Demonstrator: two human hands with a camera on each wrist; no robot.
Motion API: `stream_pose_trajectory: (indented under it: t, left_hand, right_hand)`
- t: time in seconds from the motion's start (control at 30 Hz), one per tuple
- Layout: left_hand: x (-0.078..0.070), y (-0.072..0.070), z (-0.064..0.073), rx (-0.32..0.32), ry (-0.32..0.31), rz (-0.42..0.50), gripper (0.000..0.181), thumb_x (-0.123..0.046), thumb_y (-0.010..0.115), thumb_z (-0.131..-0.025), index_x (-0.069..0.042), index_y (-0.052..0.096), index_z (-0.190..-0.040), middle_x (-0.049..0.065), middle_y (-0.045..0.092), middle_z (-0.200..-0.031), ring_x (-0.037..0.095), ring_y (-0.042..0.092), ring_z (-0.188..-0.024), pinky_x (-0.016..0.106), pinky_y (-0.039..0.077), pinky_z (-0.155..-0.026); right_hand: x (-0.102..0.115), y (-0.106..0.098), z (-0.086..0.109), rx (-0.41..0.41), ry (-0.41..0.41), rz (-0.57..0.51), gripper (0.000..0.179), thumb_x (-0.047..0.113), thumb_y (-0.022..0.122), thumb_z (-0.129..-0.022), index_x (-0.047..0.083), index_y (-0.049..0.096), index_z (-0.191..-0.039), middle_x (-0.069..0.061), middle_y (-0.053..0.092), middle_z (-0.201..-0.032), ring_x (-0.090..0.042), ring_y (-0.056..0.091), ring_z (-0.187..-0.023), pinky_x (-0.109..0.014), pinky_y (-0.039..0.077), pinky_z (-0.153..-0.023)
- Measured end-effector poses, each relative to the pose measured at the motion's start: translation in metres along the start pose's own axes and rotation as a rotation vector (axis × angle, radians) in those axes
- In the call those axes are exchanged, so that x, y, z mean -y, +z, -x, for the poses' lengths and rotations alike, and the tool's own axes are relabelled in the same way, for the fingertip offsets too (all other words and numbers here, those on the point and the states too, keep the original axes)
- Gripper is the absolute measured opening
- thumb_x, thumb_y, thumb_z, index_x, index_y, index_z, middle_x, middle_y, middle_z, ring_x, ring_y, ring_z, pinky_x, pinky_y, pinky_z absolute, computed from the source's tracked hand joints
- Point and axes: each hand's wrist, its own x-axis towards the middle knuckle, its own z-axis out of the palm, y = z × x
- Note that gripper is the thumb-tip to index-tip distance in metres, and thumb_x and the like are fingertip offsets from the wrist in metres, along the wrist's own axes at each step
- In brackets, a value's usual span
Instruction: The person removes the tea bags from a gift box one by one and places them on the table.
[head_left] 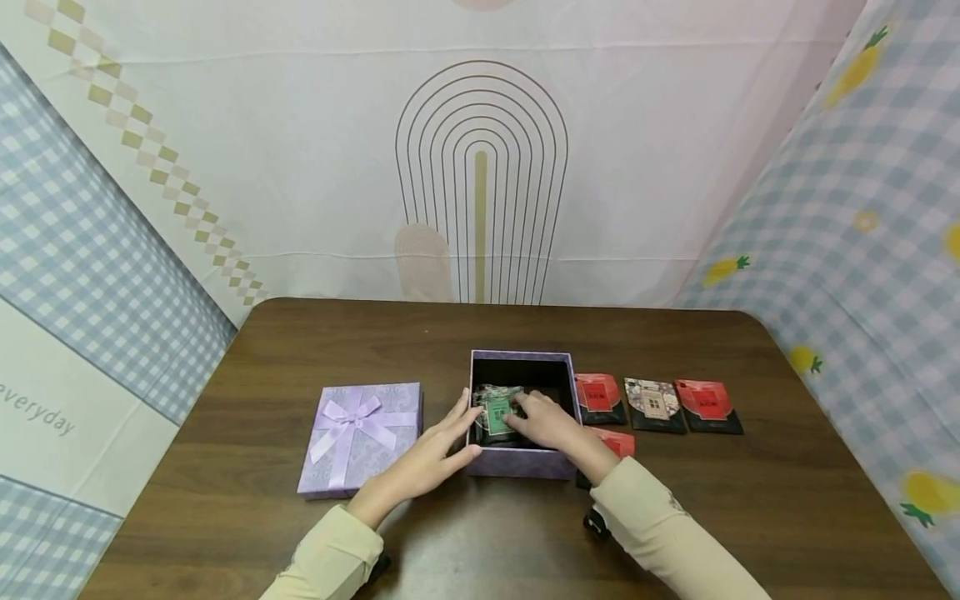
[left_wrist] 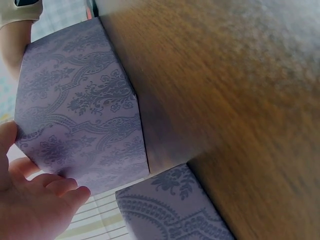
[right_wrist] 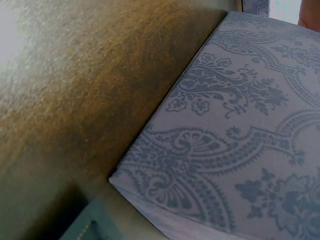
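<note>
An uncovered purple patterned box (head_left: 521, 463) with a black inside stands at the table's middle. In it lies a sachet with a green label (head_left: 497, 414), toward the left wall. My right hand (head_left: 551, 423) reaches over the box's front right and holds the sachet's right part with thumb and fingers; some fingertips are hidden. My left hand (head_left: 429, 458) rests against the box's left side, fingers extended. In the left wrist view, the left fingers (left_wrist: 62, 184) touch the box's patterned wall (left_wrist: 82, 105). The right wrist view shows the box wall (right_wrist: 215, 130) but not the working fingers.
The purple lid (head_left: 360, 437) with a ribbon bow lies left of the box. To the right lie a red-and-black sachet (head_left: 600, 397), a floral sachet (head_left: 654, 405) and another red one (head_left: 707, 405). A further red sachet (head_left: 618, 442) is partly under the right forearm.
</note>
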Motion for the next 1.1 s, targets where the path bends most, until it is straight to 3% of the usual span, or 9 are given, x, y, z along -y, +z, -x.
stream_pose_trajectory:
  t: [0.13,0.27,0.53,0.8,0.9,1.1]
  left_hand:
    - [0.0000,-0.0001,-0.0002,0.002,0.004,0.003,0.057,-0.026,0.050,-0.095,-0.001,0.030,-0.141,0.022,0.009,-0.150,0.032,0.025,-0.132,0.049,0.028,-0.103]
    - [0.0002,-0.0002,-0.0004,0.005,0.004,0.010,0.057,-0.026,0.050,-0.095,0.000,0.030,-0.141,0.022,0.008,-0.150,0.033,0.025,-0.132,0.050,0.028,-0.103]
    - [0.0008,0.0007,-0.0002,0.007,0.003,0.021,0.057,-0.027,0.049,-0.095,0.001,0.030,-0.141,0.019,0.006,-0.150,0.032,0.025,-0.133,0.050,0.028,-0.103]
    - [0.0024,0.0025,-0.0006,0.005,0.007,0.017,0.056,-0.026,0.049,-0.095,0.001,0.030,-0.141,0.021,0.006,-0.150,0.033,0.025,-0.133,0.050,0.028,-0.103]
    - [0.0027,0.0027,-0.0006,0.002,0.006,0.018,0.056,-0.024,0.049,-0.095,0.001,0.030,-0.141,0.020,0.006,-0.150,0.033,0.025,-0.133,0.050,0.028,-0.103]
    - [0.0026,0.0016,-0.0005,-0.001,0.010,0.022,0.057,-0.026,0.049,-0.095,0.001,0.030,-0.141,0.020,0.007,-0.150,0.033,0.025,-0.132,0.050,0.028,-0.103]
  right_hand:
    - [0.0007,-0.0002,0.0003,-0.082,-0.024,-0.049,0.034,0.021,0.058,-0.089,0.000,0.059,-0.115,-0.017,0.057,-0.104,-0.026,0.055,-0.089,-0.042,0.045,-0.078]
    - [0.0013,-0.0005,0.0006,-0.074,-0.091,-0.106,0.036,0.021,0.057,-0.090,-0.001,0.057,-0.119,-0.015,0.055,-0.105,-0.020,0.052,-0.083,-0.039,0.045,-0.074]
    - [-0.0011,-0.0010,0.0017,0.105,-0.273,-0.158,0.043,0.021,0.052,-0.093,-0.005,0.049,-0.127,-0.023,0.049,-0.128,-0.036,0.045,-0.118,-0.051,0.037,-0.096]
    - [-0.0019,-0.0026,0.0013,0.270,-0.255,-0.172,0.045,0.024,0.045,-0.097,-0.004,0.044,-0.131,-0.023,0.049,-0.130,-0.032,0.050,-0.116,-0.047,0.040,-0.095]
    - [-0.0017,-0.0030,0.0010,0.250,-0.275,-0.172,0.043,0.022,0.045,-0.097,-0.005,0.046,-0.130,-0.023,0.051,-0.127,-0.031,0.052,-0.113,-0.046,0.041,-0.093]
    - [-0.0017,-0.0020,0.0002,0.134,-0.315,-0.161,0.038,0.017,0.048,-0.095,-0.004,0.049,-0.127,-0.020,0.054,-0.124,-0.028,0.053,-0.112,-0.043,0.042,-0.092]
